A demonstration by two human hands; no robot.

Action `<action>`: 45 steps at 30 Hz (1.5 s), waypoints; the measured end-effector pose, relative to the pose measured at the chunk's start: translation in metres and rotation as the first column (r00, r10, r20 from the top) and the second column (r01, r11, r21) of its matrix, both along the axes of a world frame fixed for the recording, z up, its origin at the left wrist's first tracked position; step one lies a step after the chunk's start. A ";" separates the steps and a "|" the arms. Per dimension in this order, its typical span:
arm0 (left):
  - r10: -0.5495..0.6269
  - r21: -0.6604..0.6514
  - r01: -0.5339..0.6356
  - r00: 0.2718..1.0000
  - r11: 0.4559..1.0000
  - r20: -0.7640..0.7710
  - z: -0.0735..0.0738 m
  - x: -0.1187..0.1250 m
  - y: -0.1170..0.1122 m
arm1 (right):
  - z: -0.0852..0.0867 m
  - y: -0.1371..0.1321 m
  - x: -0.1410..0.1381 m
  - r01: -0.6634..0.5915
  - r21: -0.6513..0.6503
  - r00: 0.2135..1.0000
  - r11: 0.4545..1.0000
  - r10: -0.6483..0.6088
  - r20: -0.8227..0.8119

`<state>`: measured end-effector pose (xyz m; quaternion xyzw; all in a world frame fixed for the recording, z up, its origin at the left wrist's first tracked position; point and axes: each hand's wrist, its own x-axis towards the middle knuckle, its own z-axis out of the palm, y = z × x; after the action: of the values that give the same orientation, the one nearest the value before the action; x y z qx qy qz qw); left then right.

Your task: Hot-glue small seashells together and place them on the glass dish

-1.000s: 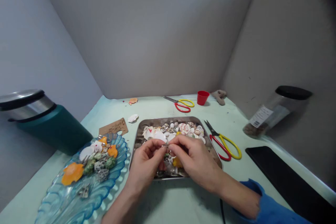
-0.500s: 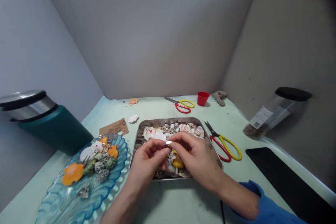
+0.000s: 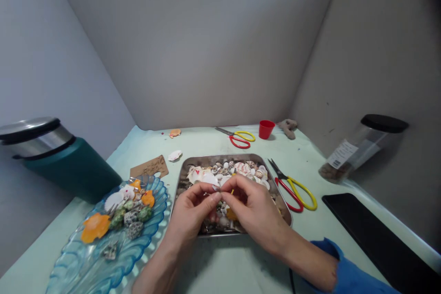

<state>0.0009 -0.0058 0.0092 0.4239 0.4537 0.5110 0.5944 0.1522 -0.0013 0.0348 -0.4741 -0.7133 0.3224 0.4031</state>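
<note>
Above the metal tray (image 3: pixel 248 157) full of seashells (image 3: pixel 243 167), my left hand (image 3: pixel 196 204) and my right hand (image 3: pixel 253 206) meet fingertip to fingertip. Thumb and forefinger are pinched on each side. A tiny shiny pale piece (image 3: pixel 216 188) shows where the fingertips join; most of it is covered, and its kind is unclear. Under the hands, a yellow-orange piece (image 3: pixel 230 214) lies among the shells. White shells, one with a red heart mark, fill the far left part of the tray.
A blue plate (image 3: pixel 151 239) with shells, stones and orange pieces stands left, beside a teal bottle (image 3: pixel 76 165). Scissors (image 3: pixel 292 188) lie right of the tray, another pair (image 3: pixel 237 137) behind it. A red cup (image 3: pixel 266 129), a jar (image 3: pixel 361 149) and a black slab (image 3: pixel 375 234) are farther round.
My fingertips have drawn closer together around the small piece, which shows less than before. My right hand has shifted slightly left. The things on the table stay put.
</note>
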 end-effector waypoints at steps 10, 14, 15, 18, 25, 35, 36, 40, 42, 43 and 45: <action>0.050 -0.023 -0.049 0.998 0.999 0.039 0.011 0.004 -0.003 | 0.001 0.004 0.009 -0.021 0.051 0.974 0.998 0.010 0.225; 0.117 -0.026 -0.116 0.991 0.993 0.069 0.018 0.006 -0.003 | 0.011 0.004 0.018 -0.153 0.037 0.841 0.988 0.110 0.530; 0.122 -0.026 -0.120 0.990 0.992 0.071 0.018 0.006 -0.003 | 0.013 0.003 0.018 -0.196 0.032 0.795 0.980 0.140 0.591; 0.128 -0.028 -0.126 0.989 0.992 0.073 0.017 0.006 -0.004 | 0.018 -0.004 0.014 -0.305 0.040 0.693 0.952 0.192 0.695; 0.143 -0.027 -0.142 0.988 0.989 0.050 0.010 0.004 -0.003 | 0.017 -0.013 0.007 -0.460 0.031 0.552 0.887 0.259 0.793; 0.231 0.070 -0.228 0.972 0.971 -0.032 0.012 -0.003 -0.021 | 0.016 -0.018 0.003 -0.501 0.101 0.505 0.859 0.195 0.841; 0.233 0.084 -0.227 0.970 0.970 -0.064 0.014 -0.003 -0.027 | 0.017 -0.018 0.004 -0.494 0.107 0.504 0.863 0.184 0.844; 0.226 0.179 -0.180 0.931 0.967 -0.287 0.018 -0.004 -0.049 | 0.029 -0.009 0.024 -0.387 0.185 0.639 0.903 0.118 0.760; 0.189 0.201 -0.112 0.885 0.973 -0.425 0.017 -0.004 -0.059 | 0.033 -0.001 0.045 -0.239 0.198 0.724 0.951 0.038 0.689; 0.153 0.194 -0.064 0.859 0.979 -0.488 0.014 -0.004 -0.063 | 0.033 0.004 0.057 -0.141 0.211 0.739 0.967 -0.039 0.673; 0.082 0.159 0.018 0.798 0.987 -0.597 0.007 -0.003 -0.069 | 0.025 0.013 0.081 0.092 0.185 0.631 0.978 -0.201 0.750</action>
<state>-0.0019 -0.0751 0.0161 0.6016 0.5843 0.3942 0.3759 0.2337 0.0116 0.0595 -0.5949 -0.7949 0.0114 0.1188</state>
